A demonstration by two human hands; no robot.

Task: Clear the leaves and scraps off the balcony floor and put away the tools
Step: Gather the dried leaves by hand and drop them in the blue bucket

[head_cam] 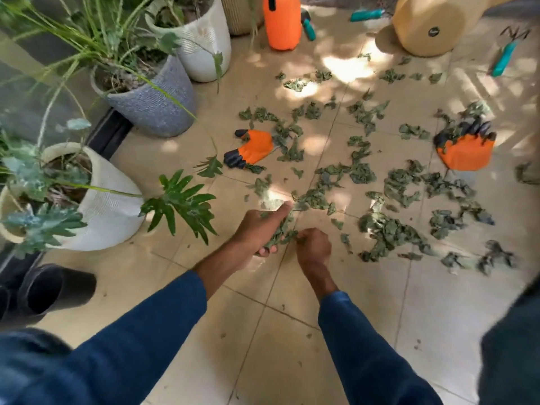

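1. Two bare hands are low over the beige tiled floor (292,346). The left hand (254,232) is curled round a bunch of crumpled green leaves (280,232), thumb sticking out.
2. The right hand (314,247) is right beside it, fingers curled, pinching at the same bunch.
3. Loads more green leaf scraps (388,232) are scattered over the tiles ahead and to the right.
4. One orange glove with black claw tips (257,147) lies at the left edge of the mess. A second orange glove (467,154) lies well apart on the right, with leaves piled on it.
5. The teal-handled rake tool (504,58) lies far right, and the teal-handled trowel (309,27) sits just beside a tall orange plastic bottle (282,21).
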